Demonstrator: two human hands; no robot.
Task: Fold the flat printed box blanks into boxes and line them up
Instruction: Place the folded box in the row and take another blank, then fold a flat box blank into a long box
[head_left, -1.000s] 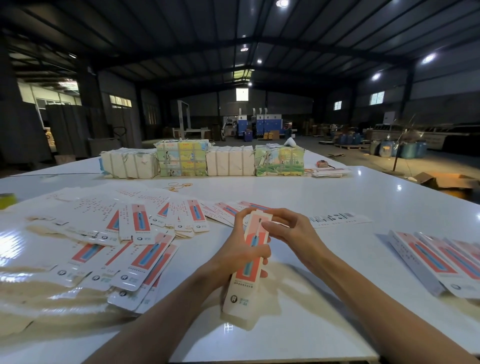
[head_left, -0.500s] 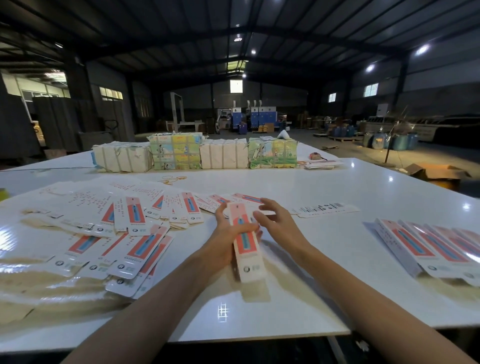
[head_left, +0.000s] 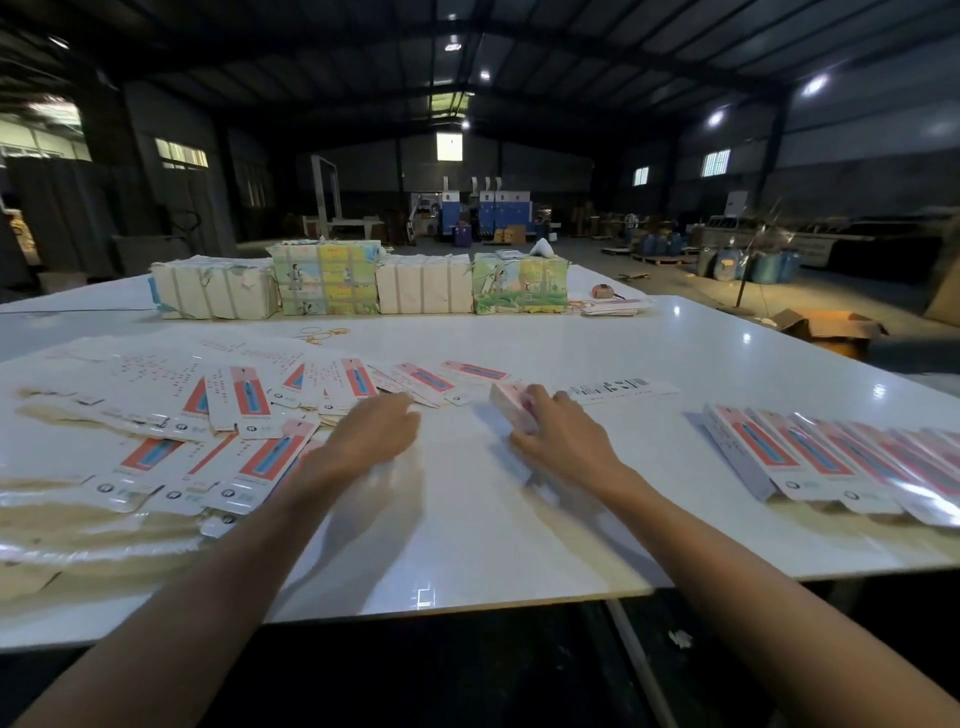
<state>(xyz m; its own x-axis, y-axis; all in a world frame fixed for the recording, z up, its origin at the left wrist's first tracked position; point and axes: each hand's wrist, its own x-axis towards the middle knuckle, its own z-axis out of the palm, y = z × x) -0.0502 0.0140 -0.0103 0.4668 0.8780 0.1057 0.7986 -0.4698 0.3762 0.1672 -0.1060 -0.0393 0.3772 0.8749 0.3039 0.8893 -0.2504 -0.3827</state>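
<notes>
Now, centre of the tabletop (head_left: 519, 530): my right hand (head_left: 563, 441) grasps one folded box (head_left: 506, 408), fingers curled over its top. Far end of the box pokes out past the fingertips. It sits low to the surface, roughly midway between the near and far edges; cannot tell whether it touches.

Left hand (head_left: 374, 434) is blurred. It is palm down, with the fingers loosely stretched and nothing held that I can see, right at the edge of the flat blanks (head_left: 249, 410). Those blanks are fanned in overlapping layers across the left half of the tabletop, red-and-blue print up.

Toward the right edge is a row of finished boxes (head_left: 831, 457), side by side and overlapping, well apart from the right hand.

One face-down blank (head_left: 618, 388) with a barcode lies just beyond the held box.

Along the far edge stand four wrapped bundles (head_left: 415, 285), touching in a line. Rubber bands (head_left: 322, 333) lie loose between the bundles and the blanks.
</notes>
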